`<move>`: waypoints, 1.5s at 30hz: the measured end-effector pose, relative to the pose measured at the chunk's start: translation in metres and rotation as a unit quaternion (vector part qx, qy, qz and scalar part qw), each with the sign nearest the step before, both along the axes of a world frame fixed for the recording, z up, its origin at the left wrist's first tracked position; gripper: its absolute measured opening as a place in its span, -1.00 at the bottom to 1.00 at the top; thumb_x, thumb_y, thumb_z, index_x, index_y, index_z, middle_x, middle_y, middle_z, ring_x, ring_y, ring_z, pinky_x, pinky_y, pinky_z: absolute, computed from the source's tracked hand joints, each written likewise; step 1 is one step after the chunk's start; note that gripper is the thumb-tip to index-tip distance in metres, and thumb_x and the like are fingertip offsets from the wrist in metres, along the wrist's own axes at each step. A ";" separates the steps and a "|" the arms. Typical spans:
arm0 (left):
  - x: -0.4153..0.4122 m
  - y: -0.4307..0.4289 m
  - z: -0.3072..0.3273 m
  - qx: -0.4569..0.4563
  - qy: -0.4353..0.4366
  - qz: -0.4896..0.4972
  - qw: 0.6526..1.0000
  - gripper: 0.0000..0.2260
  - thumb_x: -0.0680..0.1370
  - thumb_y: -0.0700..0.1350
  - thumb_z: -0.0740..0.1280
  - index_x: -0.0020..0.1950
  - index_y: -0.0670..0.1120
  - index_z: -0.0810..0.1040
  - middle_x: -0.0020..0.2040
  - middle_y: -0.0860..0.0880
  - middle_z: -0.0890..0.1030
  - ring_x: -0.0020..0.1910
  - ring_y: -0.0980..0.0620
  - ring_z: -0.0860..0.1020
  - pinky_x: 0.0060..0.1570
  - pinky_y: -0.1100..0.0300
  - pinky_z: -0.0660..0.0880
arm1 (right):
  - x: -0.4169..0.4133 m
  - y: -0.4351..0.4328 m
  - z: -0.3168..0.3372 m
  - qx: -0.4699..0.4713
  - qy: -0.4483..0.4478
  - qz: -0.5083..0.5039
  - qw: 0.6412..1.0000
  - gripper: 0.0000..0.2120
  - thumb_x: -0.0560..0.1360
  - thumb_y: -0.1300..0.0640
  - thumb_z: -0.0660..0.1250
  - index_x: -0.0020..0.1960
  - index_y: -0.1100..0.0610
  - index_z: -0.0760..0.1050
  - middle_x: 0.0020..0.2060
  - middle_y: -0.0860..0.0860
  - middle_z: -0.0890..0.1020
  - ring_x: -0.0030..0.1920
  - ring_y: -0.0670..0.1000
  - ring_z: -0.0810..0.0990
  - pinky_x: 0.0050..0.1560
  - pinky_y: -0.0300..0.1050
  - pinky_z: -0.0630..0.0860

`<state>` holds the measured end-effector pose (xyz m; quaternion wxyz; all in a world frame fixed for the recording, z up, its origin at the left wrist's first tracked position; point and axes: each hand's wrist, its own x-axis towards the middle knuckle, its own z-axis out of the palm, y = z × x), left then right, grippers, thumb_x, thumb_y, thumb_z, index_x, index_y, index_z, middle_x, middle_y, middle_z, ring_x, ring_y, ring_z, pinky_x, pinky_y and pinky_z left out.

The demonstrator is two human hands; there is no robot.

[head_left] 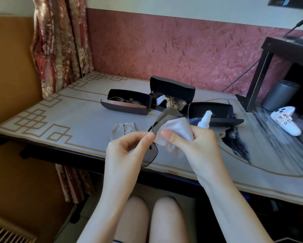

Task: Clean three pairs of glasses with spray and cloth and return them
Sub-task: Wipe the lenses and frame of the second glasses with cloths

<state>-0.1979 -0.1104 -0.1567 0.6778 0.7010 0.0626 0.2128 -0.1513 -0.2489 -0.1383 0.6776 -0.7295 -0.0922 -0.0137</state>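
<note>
1. Dark glasses (162,118) are held in the air over the near edge of the table (68,116), tilted so that one lens is up and the other down.
2. The frame is pinched between the lenses by the left hand (129,151), with thumb and forefinger closed on it.
3. A white cloth (175,128) is pinched by the right hand (194,142), thumb on top, and wrapped against the upper lens.
4. A spray bottle (206,119) is stood upright on the table, just behind the right hand.
5. Three open cases are set in a row behind:
   - The left case (126,106) is filled by a round pair (125,102).
   - In the middle case (171,90) a third pair (179,103) is seen in part.
   - The contents of the right case (217,114) cannot be made out.
6. A grey cloth (122,129) is laid on the table, left of the hands.
7. A white controller (285,120) is laid at the far right.
</note>
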 end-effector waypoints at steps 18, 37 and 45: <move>0.000 0.009 -0.016 0.353 -0.142 0.086 0.921 -0.45 0.38 -0.08 0.54 0.35 0.00 0.48 0.13 0.20 0.53 0.12 0.29 0.50 0.14 0.49 0.40 | 0.005 -0.002 0.001 0.113 0.010 -0.006 0.994 -0.81 0.30 -0.14 0.48 -0.24 -0.03 0.72 -0.19 -0.06 0.74 0.53 0.24 0.13 0.44 0.17 0.27; 0.006 0.039 -0.006 0.389 -0.162 0.012 0.907 -0.48 0.35 -0.18 0.54 0.30 -0.10 0.54 0.15 0.07 0.59 0.17 0.19 0.51 0.19 0.54 0.35 | 0.025 -0.025 0.013 0.050 -0.002 -0.014 0.999 -0.86 0.43 0.10 0.45 -0.09 0.17 0.67 -0.17 0.09 0.71 -0.16 -0.06 0.62 -0.07 -0.24 0.47; 0.007 0.041 -0.001 0.397 -0.171 0.008 0.902 -0.48 0.35 -0.18 0.55 0.30 -0.13 0.55 0.15 0.03 0.61 0.17 0.18 0.52 0.21 0.51 0.35 | 0.027 -0.028 0.015 0.008 -0.040 -0.014 0.999 -0.80 0.57 0.16 0.31 -0.16 0.12 0.67 -0.20 -0.05 0.72 -0.13 -0.14 0.63 -0.01 -0.22 0.46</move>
